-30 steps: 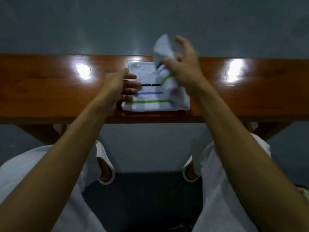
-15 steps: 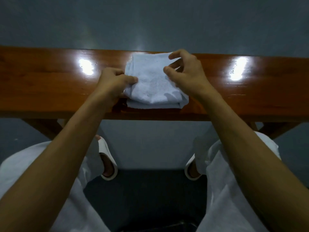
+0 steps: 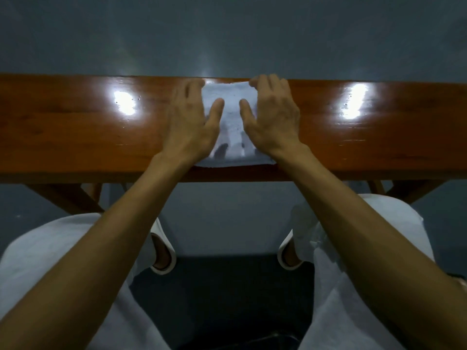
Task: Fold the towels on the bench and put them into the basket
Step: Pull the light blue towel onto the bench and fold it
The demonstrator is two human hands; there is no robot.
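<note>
White towel (image 3: 232, 127) beneath both hands (image 3: 190, 122) (image 3: 274, 120)

No text, label, brand, number or sign can be read anywhere in the view. The folded white cloth towel (image 3: 233, 122) shows a plain, unmarked face, and the glossy brown wooden tabletop (image 3: 75, 127) carries only bright patches of glare.
</note>
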